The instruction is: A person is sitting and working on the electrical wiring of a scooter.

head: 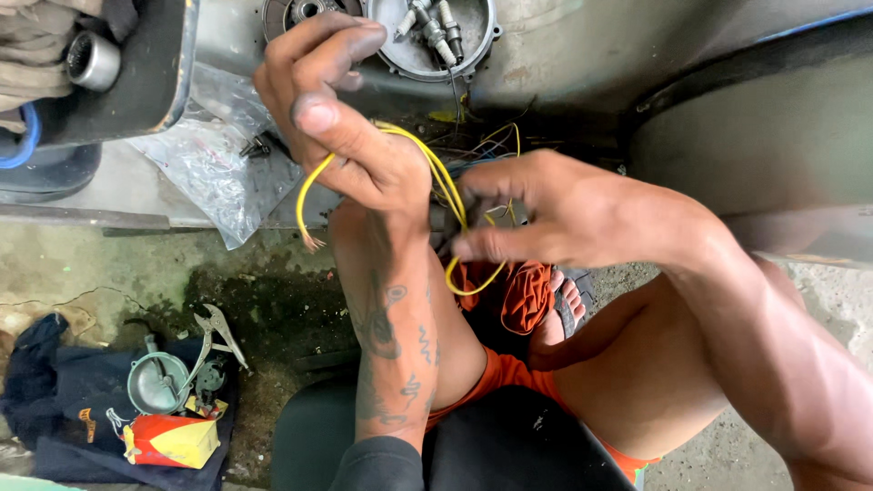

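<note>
The left hand is pinched shut on a yellow wire, its bare stripped end hanging loose below the thumb. The right hand is clamped on the same yellow wire lower down, where it loops above the orange shorts. Handling this well means holding both grips firm, keeping the loop free of kinks and the frayed strands together, away from the wire bundle behind.
</note>
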